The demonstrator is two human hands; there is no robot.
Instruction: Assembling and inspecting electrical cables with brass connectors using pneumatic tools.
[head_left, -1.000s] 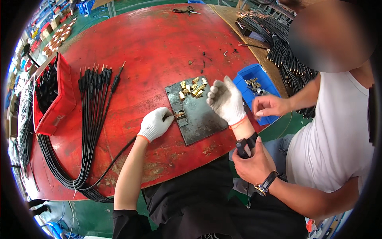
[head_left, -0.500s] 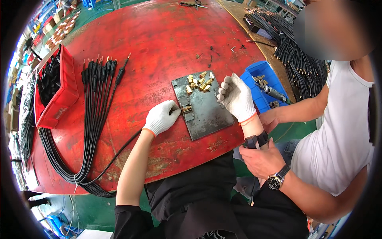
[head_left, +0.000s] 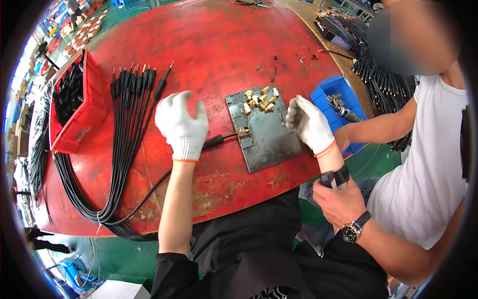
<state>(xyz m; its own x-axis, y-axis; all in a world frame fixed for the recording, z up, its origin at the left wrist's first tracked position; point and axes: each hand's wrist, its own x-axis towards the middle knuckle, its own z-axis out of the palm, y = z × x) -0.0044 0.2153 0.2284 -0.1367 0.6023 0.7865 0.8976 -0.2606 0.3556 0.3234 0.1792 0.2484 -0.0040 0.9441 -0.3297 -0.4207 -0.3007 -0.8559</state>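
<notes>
left hand (head_left: 182,124) spread, nothing held | right hand (head_left: 311,125) half-curled, nothing seen held | black cable (head_left: 214,142) set at metal plate (head_left: 273,144), joint unclear | brass fittings (head_left: 259,101) left piled loose

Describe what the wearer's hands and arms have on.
The left hand and right hand wear white knitted gloves with orange-edged cuffs, the right greyish at the fingers. A black strap with a dark boxy device circles the right forearm. A black fabric sleeve ends near the left elbow.

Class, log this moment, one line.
left hand: open, left of dark plate; right hand: half-open, at its right; brass fittings: on plate; black cable: tip at plate edge
</notes>
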